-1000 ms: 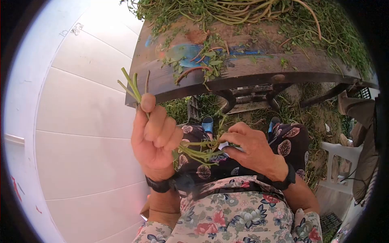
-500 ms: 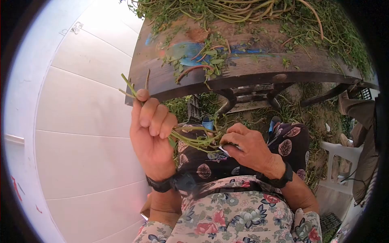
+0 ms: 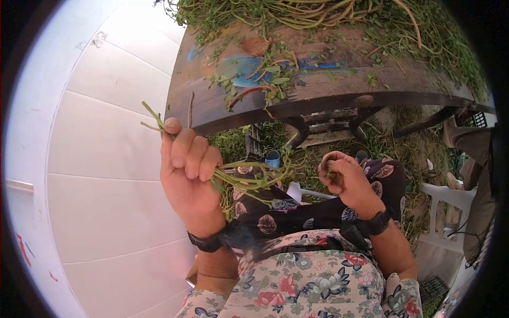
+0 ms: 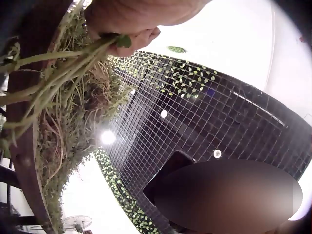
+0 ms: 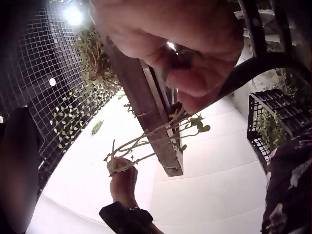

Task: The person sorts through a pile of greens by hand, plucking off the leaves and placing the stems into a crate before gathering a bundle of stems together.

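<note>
Left hand grips the stems, right hand apart with a small catch!

From my remote seat, I've got the left hand (image 3: 191,177) curled round a bunch of stems (image 3: 246,183), bare ends poking past the thumb, the thin leafy ends trailing above the lap (image 3: 268,223) toward the right hand (image 3: 354,184). That one's clear of the bunch, fingers bent in, pinching what looks like a small green scrap (image 3: 330,174), too small to name. Beyond, a tangled heap (image 3: 313,15) sits on the tabletop (image 3: 328,87), loose sprigs (image 3: 274,79) near the edge. I judge this a picking-over step, one side steadying, the other plucking. The next move calls for me to release the scrap, then pinch lightly at the trailing tips, left grip firm but not crushing.
</note>
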Available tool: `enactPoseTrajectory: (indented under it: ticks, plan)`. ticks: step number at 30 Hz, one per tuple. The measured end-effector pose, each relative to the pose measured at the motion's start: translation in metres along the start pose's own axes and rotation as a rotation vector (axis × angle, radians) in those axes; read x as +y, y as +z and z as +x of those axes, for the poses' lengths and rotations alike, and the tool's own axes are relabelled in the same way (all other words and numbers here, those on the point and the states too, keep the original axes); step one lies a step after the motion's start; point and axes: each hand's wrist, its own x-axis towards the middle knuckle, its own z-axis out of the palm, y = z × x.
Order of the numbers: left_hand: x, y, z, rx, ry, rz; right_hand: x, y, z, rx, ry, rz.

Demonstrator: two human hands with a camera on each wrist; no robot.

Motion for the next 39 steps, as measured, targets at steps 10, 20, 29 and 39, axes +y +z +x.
enactPoseTrajectory:
  ticks: [10, 20, 29, 39]
  plan:
    - [-0.002, -0.006, 0.001, 0.055, -0.006, -0.17, -0.009, 0.039, -0.009, -0.171, -0.062, -0.351]
    - [-0.005, -0.003, 0.001, 0.081, 0.003, -0.21, 0.001, 0.064, -0.013, -0.186, -0.358, -0.804]
    - [-0.012, 0.005, 0.0, 0.095, -0.018, -0.154, 0.01, 0.068, -0.005, -0.272, -0.806, -1.091]
    - [0.0, 0.017, -0.003, 0.004, 0.043, -0.05, 0.022, 0.035, 0.005, -0.052, -0.636, -1.043]
